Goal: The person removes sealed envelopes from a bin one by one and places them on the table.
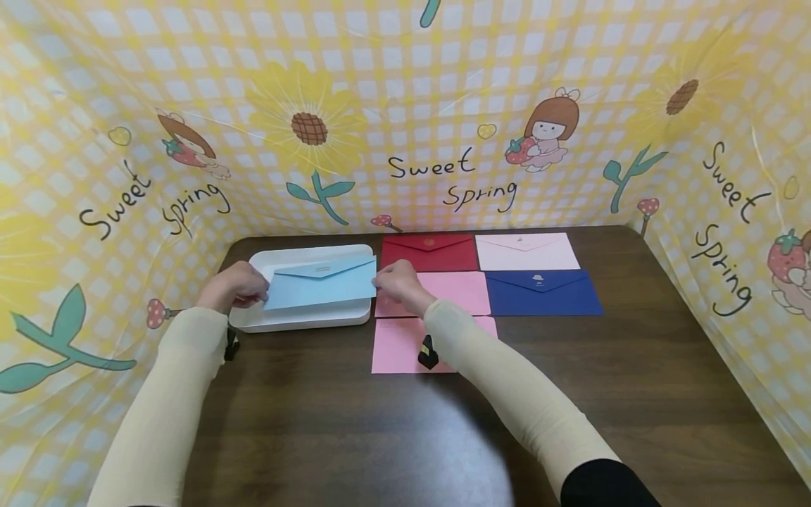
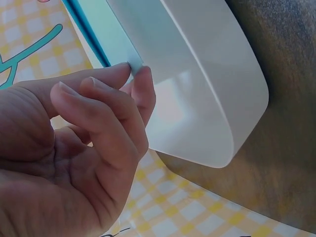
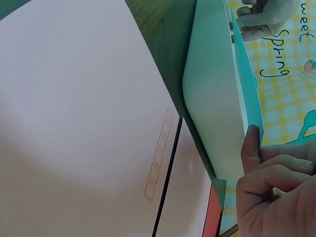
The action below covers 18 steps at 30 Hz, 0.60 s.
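Observation:
A light blue envelope (image 1: 322, 285), flap side up, is held over a white tray (image 1: 304, 322) at the table's left. My left hand (image 1: 237, 285) pinches its left edge between thumb and finger; the left wrist view shows that grip on the envelope corner (image 2: 116, 44) above the tray wall (image 2: 207, 84). At the opposite edge my right hand (image 1: 402, 285) pinches the envelope, as the right wrist view also shows with the thumb against the blue paper (image 3: 249, 94). Below the right forearm lie a pink envelope (image 1: 453, 285) and a pink sheet or envelope (image 1: 399, 345).
Right of the tray lie a red envelope (image 1: 429, 257), a pale pink envelope (image 1: 526, 257) and a dark blue envelope (image 1: 545, 299). They rest on a dark wooden table (image 1: 304, 422). A yellow checked cloth (image 1: 380, 105) rises behind and at both sides.

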Tool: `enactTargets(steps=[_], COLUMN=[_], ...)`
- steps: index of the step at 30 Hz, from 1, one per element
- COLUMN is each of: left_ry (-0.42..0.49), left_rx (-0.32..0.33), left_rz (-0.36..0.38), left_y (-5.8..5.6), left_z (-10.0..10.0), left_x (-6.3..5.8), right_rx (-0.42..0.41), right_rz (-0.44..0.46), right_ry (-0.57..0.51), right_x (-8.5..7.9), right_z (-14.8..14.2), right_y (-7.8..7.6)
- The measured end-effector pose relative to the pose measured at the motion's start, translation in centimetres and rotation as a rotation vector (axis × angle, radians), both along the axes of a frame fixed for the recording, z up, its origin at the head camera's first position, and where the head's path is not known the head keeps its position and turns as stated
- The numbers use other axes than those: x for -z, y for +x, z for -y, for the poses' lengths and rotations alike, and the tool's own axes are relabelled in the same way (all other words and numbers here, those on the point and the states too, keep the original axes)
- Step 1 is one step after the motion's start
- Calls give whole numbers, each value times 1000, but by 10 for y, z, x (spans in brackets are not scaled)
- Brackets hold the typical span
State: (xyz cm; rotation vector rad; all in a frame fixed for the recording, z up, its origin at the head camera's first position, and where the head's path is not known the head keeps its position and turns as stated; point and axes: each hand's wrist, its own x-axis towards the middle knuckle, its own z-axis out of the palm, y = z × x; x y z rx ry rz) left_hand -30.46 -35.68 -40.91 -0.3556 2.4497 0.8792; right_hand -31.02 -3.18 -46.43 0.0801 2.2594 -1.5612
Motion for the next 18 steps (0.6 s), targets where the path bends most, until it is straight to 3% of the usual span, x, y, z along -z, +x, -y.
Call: enactTargets(steps=[18], left_ry=[76], left_rx=[44], left_rz=[-12], left_y=[3], left_z=[-1], left_x=[-3], right_rx=[27], right_rz=[21], right_ry=[34], right_x=[4], right_z=[-14], right_y=[-3])
